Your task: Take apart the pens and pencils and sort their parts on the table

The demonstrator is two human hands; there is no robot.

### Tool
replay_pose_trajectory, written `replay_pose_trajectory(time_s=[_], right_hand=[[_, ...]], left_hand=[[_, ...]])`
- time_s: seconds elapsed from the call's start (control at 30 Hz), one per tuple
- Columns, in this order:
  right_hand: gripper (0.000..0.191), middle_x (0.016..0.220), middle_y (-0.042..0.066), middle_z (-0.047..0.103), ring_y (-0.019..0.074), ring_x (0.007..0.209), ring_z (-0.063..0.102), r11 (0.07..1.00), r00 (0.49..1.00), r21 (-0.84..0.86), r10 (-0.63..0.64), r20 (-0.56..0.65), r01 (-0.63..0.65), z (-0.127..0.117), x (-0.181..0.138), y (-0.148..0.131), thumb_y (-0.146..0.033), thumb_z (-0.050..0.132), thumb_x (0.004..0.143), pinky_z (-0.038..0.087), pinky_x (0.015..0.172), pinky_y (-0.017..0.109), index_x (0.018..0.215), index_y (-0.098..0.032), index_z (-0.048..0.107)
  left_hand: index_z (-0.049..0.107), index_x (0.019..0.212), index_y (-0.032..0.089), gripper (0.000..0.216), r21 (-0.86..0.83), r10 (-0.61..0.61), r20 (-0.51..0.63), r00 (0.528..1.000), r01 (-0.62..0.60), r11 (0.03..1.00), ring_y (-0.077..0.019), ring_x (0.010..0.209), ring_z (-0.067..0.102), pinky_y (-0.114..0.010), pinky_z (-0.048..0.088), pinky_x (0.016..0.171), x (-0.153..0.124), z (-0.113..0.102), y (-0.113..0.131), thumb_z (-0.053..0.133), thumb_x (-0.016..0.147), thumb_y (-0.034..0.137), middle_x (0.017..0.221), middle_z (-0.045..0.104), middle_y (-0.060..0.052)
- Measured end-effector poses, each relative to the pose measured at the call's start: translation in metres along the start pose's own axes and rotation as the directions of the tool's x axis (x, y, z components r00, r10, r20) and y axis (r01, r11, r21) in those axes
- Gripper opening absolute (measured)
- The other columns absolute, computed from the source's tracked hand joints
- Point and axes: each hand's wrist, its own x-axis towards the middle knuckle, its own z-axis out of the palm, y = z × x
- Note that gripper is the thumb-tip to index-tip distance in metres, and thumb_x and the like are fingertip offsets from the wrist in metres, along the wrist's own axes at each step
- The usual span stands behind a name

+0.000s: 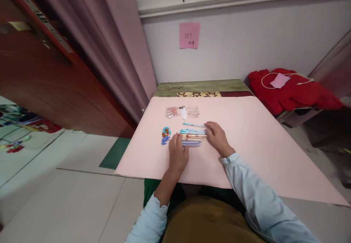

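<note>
On the desk (197, 86), under a smooth pale pink sheet (246, 133), slim pen-like sticks (193, 130) lie side by side in light blue, cream and lavender, too overlapped to count. The left hand (178, 155) bends over their left ends, the right hand (218, 137) meets the right ends; I cannot tell whether either's fingers grip. Small light blue, brown and dark blue pieces (164, 134) cluster leftward; farther back sits one group of slender see-through rods (172, 112).
</note>
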Motion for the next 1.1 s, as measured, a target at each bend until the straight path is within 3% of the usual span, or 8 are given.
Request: replay_pose_trajectory(time_s=[0.2, 0.37, 0.47, 0.57, 0.73, 0.97, 1.1], right_hand=[[0.036, 0.132, 0.012, 0.059, 0.024, 0.122, 0.055, 0.992, 0.994, 0.1, -0.086, 0.062, 0.08, 0.015, 0.007, -0.007, -0.029, 0.043, 0.094, 0.044, 0.108, 0.044, 0.121, -0.02, 0.065], [0.037, 0.128, 0.012, 0.061, 0.0228, 0.12, 0.057, 0.99, 0.994, 0.11, -0.098, 0.047, 0.093, 0.016, 0.01, -0.009, -0.027, 0.038, 0.096, 0.045, 0.106, 0.042, 0.122, -0.019, 0.064], [0.038, 0.127, 0.01, 0.063, 0.0232, 0.116, 0.059, 0.995, 0.992, 0.031, -0.1, 0.077, 0.098, 0.015, 0.015, -0.013, -0.03, 0.037, 0.097, 0.047, 0.101, 0.04, 0.125, -0.021, 0.063], [0.035, 0.121, 0.009, 0.067, 0.0245, 0.11, 0.061, 0.985, 0.975, -0.122, -0.097, 0.199, 0.123, 0.018, 0.025, -0.024, -0.036, 0.042, 0.098, 0.047, 0.095, 0.038, 0.12, -0.023, 0.066], [0.03, 0.108, 0.012, 0.07, 0.0269, 0.101, 0.062, 0.918, 0.941, -0.347, -0.072, 0.332, 0.193, 0.03, 0.042, -0.042, -0.036, 0.049, 0.097, 0.045, 0.089, 0.038, 0.11, -0.023, 0.072], [0.025, 0.101, 0.004, 0.072, 0.0195, 0.097, 0.065, 0.944, 0.879, -0.146, -0.209, 0.428, 0.295, 0.025, 0.036, -0.035, -0.032, 0.053, 0.096, 0.046, 0.086, 0.031, 0.105, -0.028, 0.076], [0.029, 0.107, 0.003, 0.073, 0.0199, 0.1, 0.065, 0.955, 0.884, -0.12, -0.198, 0.423, 0.271, 0.022, 0.032, -0.031, -0.034, 0.049, 0.097, 0.048, 0.088, 0.032, 0.11, -0.029, 0.074]], left_hand=[[0.046, 0.138, 0.017, 0.052, -0.033, 0.009, -0.028, 1.0, -0.01, 0.999, -0.0336, 0.143, 0.035, -0.06, 0.03, 0.117, -0.006, 0.013, 0.006, 0.053, 0.087, 0.021, 0.148, 0.043, -0.019], [0.044, 0.14, 0.016, 0.049, -0.056, -0.02, -0.059, 0.998, 0.017, 0.998, -0.0313, 0.145, 0.032, -0.057, 0.027, 0.119, -0.007, 0.007, 0.011, 0.048, 0.093, 0.027, 0.151, 0.04, -0.019], [0.048, 0.137, 0.018, 0.044, -0.114, -0.101, -0.102, 0.99, 0.09, 0.989, -0.0299, 0.144, 0.034, -0.055, 0.026, 0.12, -0.004, 0.001, 0.005, 0.045, 0.095, 0.031, 0.149, 0.043, -0.018], [0.05, 0.135, 0.019, 0.043, -0.157, -0.163, -0.077, 0.984, 0.15, 0.976, -0.0298, 0.14, 0.039, -0.056, 0.029, 0.118, -0.002, 0.003, -0.001, 0.045, 0.093, 0.028, 0.145, 0.048, -0.016], [0.047, 0.137, 0.013, 0.049, -0.12, -0.184, -0.055, 0.981, 0.176, 0.977, -0.0321, 0.141, 0.037, -0.057, 0.027, 0.119, -0.004, 0.013, -0.001, 0.046, 0.089, 0.023, 0.146, 0.044, -0.021], [0.043, 0.141, 0.018, 0.05, -0.125, -0.093, -0.086, 0.992, 0.081, 0.989, -0.0301, 0.141, 0.037, -0.056, 0.03, 0.118, -0.026, 0.013, 0.011, 0.048, 0.091, 0.027, 0.147, 0.043, -0.018], [0.048, 0.137, 0.02, 0.045, -0.173, -0.119, -0.12, 0.986, 0.097, 0.98, -0.0294, 0.141, 0.038, -0.055, 0.027, 0.119, -0.009, 0.004, 0.007, 0.045, 0.096, 0.036, 0.147, 0.045, -0.016]])
